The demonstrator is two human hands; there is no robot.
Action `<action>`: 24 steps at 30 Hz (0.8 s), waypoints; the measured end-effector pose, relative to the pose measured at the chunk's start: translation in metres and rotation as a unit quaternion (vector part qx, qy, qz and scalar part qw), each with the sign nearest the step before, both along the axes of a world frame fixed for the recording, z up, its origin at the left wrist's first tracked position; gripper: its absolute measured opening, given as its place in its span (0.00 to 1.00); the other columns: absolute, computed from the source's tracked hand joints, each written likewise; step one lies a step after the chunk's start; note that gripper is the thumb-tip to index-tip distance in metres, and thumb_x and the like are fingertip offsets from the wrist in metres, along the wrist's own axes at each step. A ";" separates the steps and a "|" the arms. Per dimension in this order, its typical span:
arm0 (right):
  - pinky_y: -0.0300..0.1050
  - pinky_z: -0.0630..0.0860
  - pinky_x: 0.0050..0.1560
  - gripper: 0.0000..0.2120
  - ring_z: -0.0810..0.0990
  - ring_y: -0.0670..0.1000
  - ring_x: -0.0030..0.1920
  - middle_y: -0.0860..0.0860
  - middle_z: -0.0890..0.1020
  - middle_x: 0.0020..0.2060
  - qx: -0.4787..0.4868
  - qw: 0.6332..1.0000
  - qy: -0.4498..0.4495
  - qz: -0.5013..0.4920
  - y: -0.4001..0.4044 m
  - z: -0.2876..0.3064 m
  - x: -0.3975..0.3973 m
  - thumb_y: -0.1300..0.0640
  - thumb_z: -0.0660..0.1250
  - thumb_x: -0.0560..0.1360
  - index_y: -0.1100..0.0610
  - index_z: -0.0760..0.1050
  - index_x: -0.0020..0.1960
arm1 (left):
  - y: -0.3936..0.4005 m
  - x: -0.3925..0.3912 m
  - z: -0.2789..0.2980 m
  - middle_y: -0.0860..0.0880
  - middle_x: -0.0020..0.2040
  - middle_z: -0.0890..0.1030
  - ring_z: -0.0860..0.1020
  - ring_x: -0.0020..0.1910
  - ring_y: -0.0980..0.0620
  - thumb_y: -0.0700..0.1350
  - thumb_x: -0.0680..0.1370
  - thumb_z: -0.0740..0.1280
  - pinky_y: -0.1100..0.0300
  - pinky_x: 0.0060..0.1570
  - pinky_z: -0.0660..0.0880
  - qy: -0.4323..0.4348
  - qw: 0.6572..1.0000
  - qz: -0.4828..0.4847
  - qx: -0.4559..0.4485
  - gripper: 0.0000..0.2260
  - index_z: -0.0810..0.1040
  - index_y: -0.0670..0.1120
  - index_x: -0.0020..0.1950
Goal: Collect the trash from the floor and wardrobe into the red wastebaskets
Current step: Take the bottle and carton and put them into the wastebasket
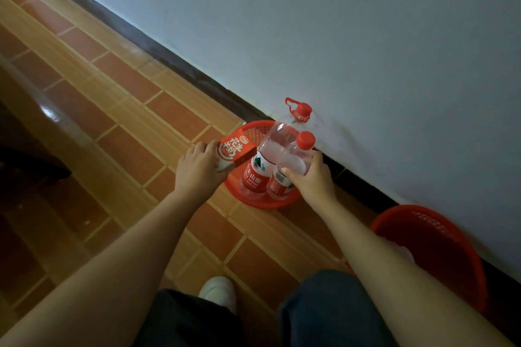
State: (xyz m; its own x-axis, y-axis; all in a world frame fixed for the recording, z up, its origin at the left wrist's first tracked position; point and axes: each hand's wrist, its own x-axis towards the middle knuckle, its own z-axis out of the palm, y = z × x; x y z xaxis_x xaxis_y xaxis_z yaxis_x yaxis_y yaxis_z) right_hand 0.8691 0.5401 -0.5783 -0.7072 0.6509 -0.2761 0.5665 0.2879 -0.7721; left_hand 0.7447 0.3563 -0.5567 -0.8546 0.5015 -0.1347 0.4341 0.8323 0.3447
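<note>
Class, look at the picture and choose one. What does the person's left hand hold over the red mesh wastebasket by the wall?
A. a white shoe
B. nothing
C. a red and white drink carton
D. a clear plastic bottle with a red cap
C: the left hand grips a red and white drink carton over the rim of the red mesh wastebasket; the clear plastic bottles are in the right hand.

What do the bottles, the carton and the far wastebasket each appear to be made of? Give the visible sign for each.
Bottles: clear glossy plastic, probably; the wastebasket shows through the walls, and the caps are red.
Carton: printed paperboard by its look, with flat faces and sharp folded edges.
Wastebasket: red moulded plastic, likely; a mesh wall under a smooth rim.
</note>
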 end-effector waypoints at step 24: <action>0.56 0.64 0.67 0.30 0.56 0.58 0.73 0.57 0.58 0.74 0.077 0.987 -0.140 -0.028 0.017 -0.046 -0.014 0.42 0.65 0.72 0.60 0.66 0.68 | 0.011 0.008 -0.015 0.46 0.65 0.72 0.70 0.65 0.46 0.61 0.72 0.66 0.49 0.64 0.68 0.004 0.999 -0.001 -0.034 0.32 0.63 0.48 0.72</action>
